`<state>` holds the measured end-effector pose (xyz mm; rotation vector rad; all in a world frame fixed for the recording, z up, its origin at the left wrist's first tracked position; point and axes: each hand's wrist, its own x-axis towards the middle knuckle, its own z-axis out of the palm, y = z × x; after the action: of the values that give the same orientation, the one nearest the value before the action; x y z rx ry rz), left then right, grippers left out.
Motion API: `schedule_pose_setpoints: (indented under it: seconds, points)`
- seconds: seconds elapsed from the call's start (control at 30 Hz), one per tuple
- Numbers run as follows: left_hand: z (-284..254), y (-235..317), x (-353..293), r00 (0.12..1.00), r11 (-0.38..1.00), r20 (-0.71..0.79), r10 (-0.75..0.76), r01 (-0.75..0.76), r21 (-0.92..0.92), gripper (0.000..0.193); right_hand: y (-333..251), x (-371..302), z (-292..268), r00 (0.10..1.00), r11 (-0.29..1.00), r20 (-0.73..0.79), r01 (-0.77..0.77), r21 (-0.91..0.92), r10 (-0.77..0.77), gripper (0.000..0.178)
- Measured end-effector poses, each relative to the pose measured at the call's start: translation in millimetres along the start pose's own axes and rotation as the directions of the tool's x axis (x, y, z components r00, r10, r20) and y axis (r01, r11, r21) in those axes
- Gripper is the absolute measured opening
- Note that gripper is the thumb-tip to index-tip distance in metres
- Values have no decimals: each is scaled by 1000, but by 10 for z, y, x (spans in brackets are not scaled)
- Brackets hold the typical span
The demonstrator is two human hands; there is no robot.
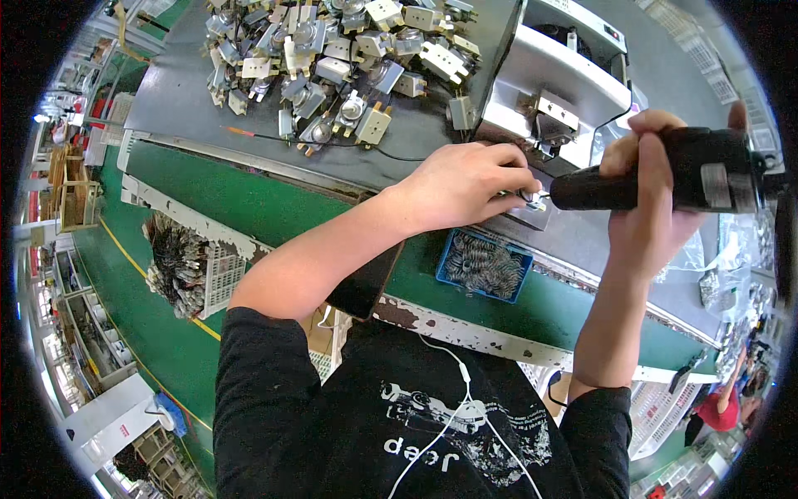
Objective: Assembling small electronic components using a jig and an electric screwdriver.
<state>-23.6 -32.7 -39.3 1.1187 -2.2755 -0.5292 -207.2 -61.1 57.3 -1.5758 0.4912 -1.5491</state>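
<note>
- While the left hand (465, 187) pinched a small metal part (532, 198) right of the frame's centre, its fingers closed round it, pinning it against the pale fixture (565, 91) at the upper right.
- The right hand (657, 183) was clenched around a black electric screwdriver (665, 179), held nearly level, its tip touching the small metal part.
- The part looked stiff, light and a little slippery, being bare metal; it was best pinched by its edges, clear of the tip.
- The screwdriver seemed fairly heavy and rigid, so a full grip round its thick barrel suited it.
- A heap of grey and cream metal assemblies (332, 58) lay on the dark tabletop (183, 100) at the upper left, well apart from both hands.
- A blue tray of coiled springs (485, 266) sat on the green belt (249, 208) just below the left hand.
- The springs looked light and springy, likely to tangle if grabbed in a bunch.
- A white crate (220, 270) holding dark wire parts stood at the left edge.
</note>
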Motion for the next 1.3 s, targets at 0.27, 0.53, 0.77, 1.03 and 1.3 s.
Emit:
schedule_pose_setpoints:
  seconds: [0.27,0.53,0.77,1.03,1.3]
  points:
    - [-2,-19,6,1000,999,-10,17,-18,-27,18,-34,83,-12,979,994,168,-111,-14,112,18]
    - [14,-37,2,999,998,-28,38,-40,-56,19,13,91,-89,938,993,329,-100,-57,113,24]
    - [45,-96,6,996,995,-54,68,-71,-71,20,25,65,-24,989,992,118,-94,88,84,23]
    - [17,-89,8,997,996,-12,72,-73,-44,23,87,84,-238,946,993,304,-86,-84,108,88]
    - [7,-40,5,998,998,-8,65,-65,-26,21,-18,144,-126,962,988,229,-143,-56,152,15]
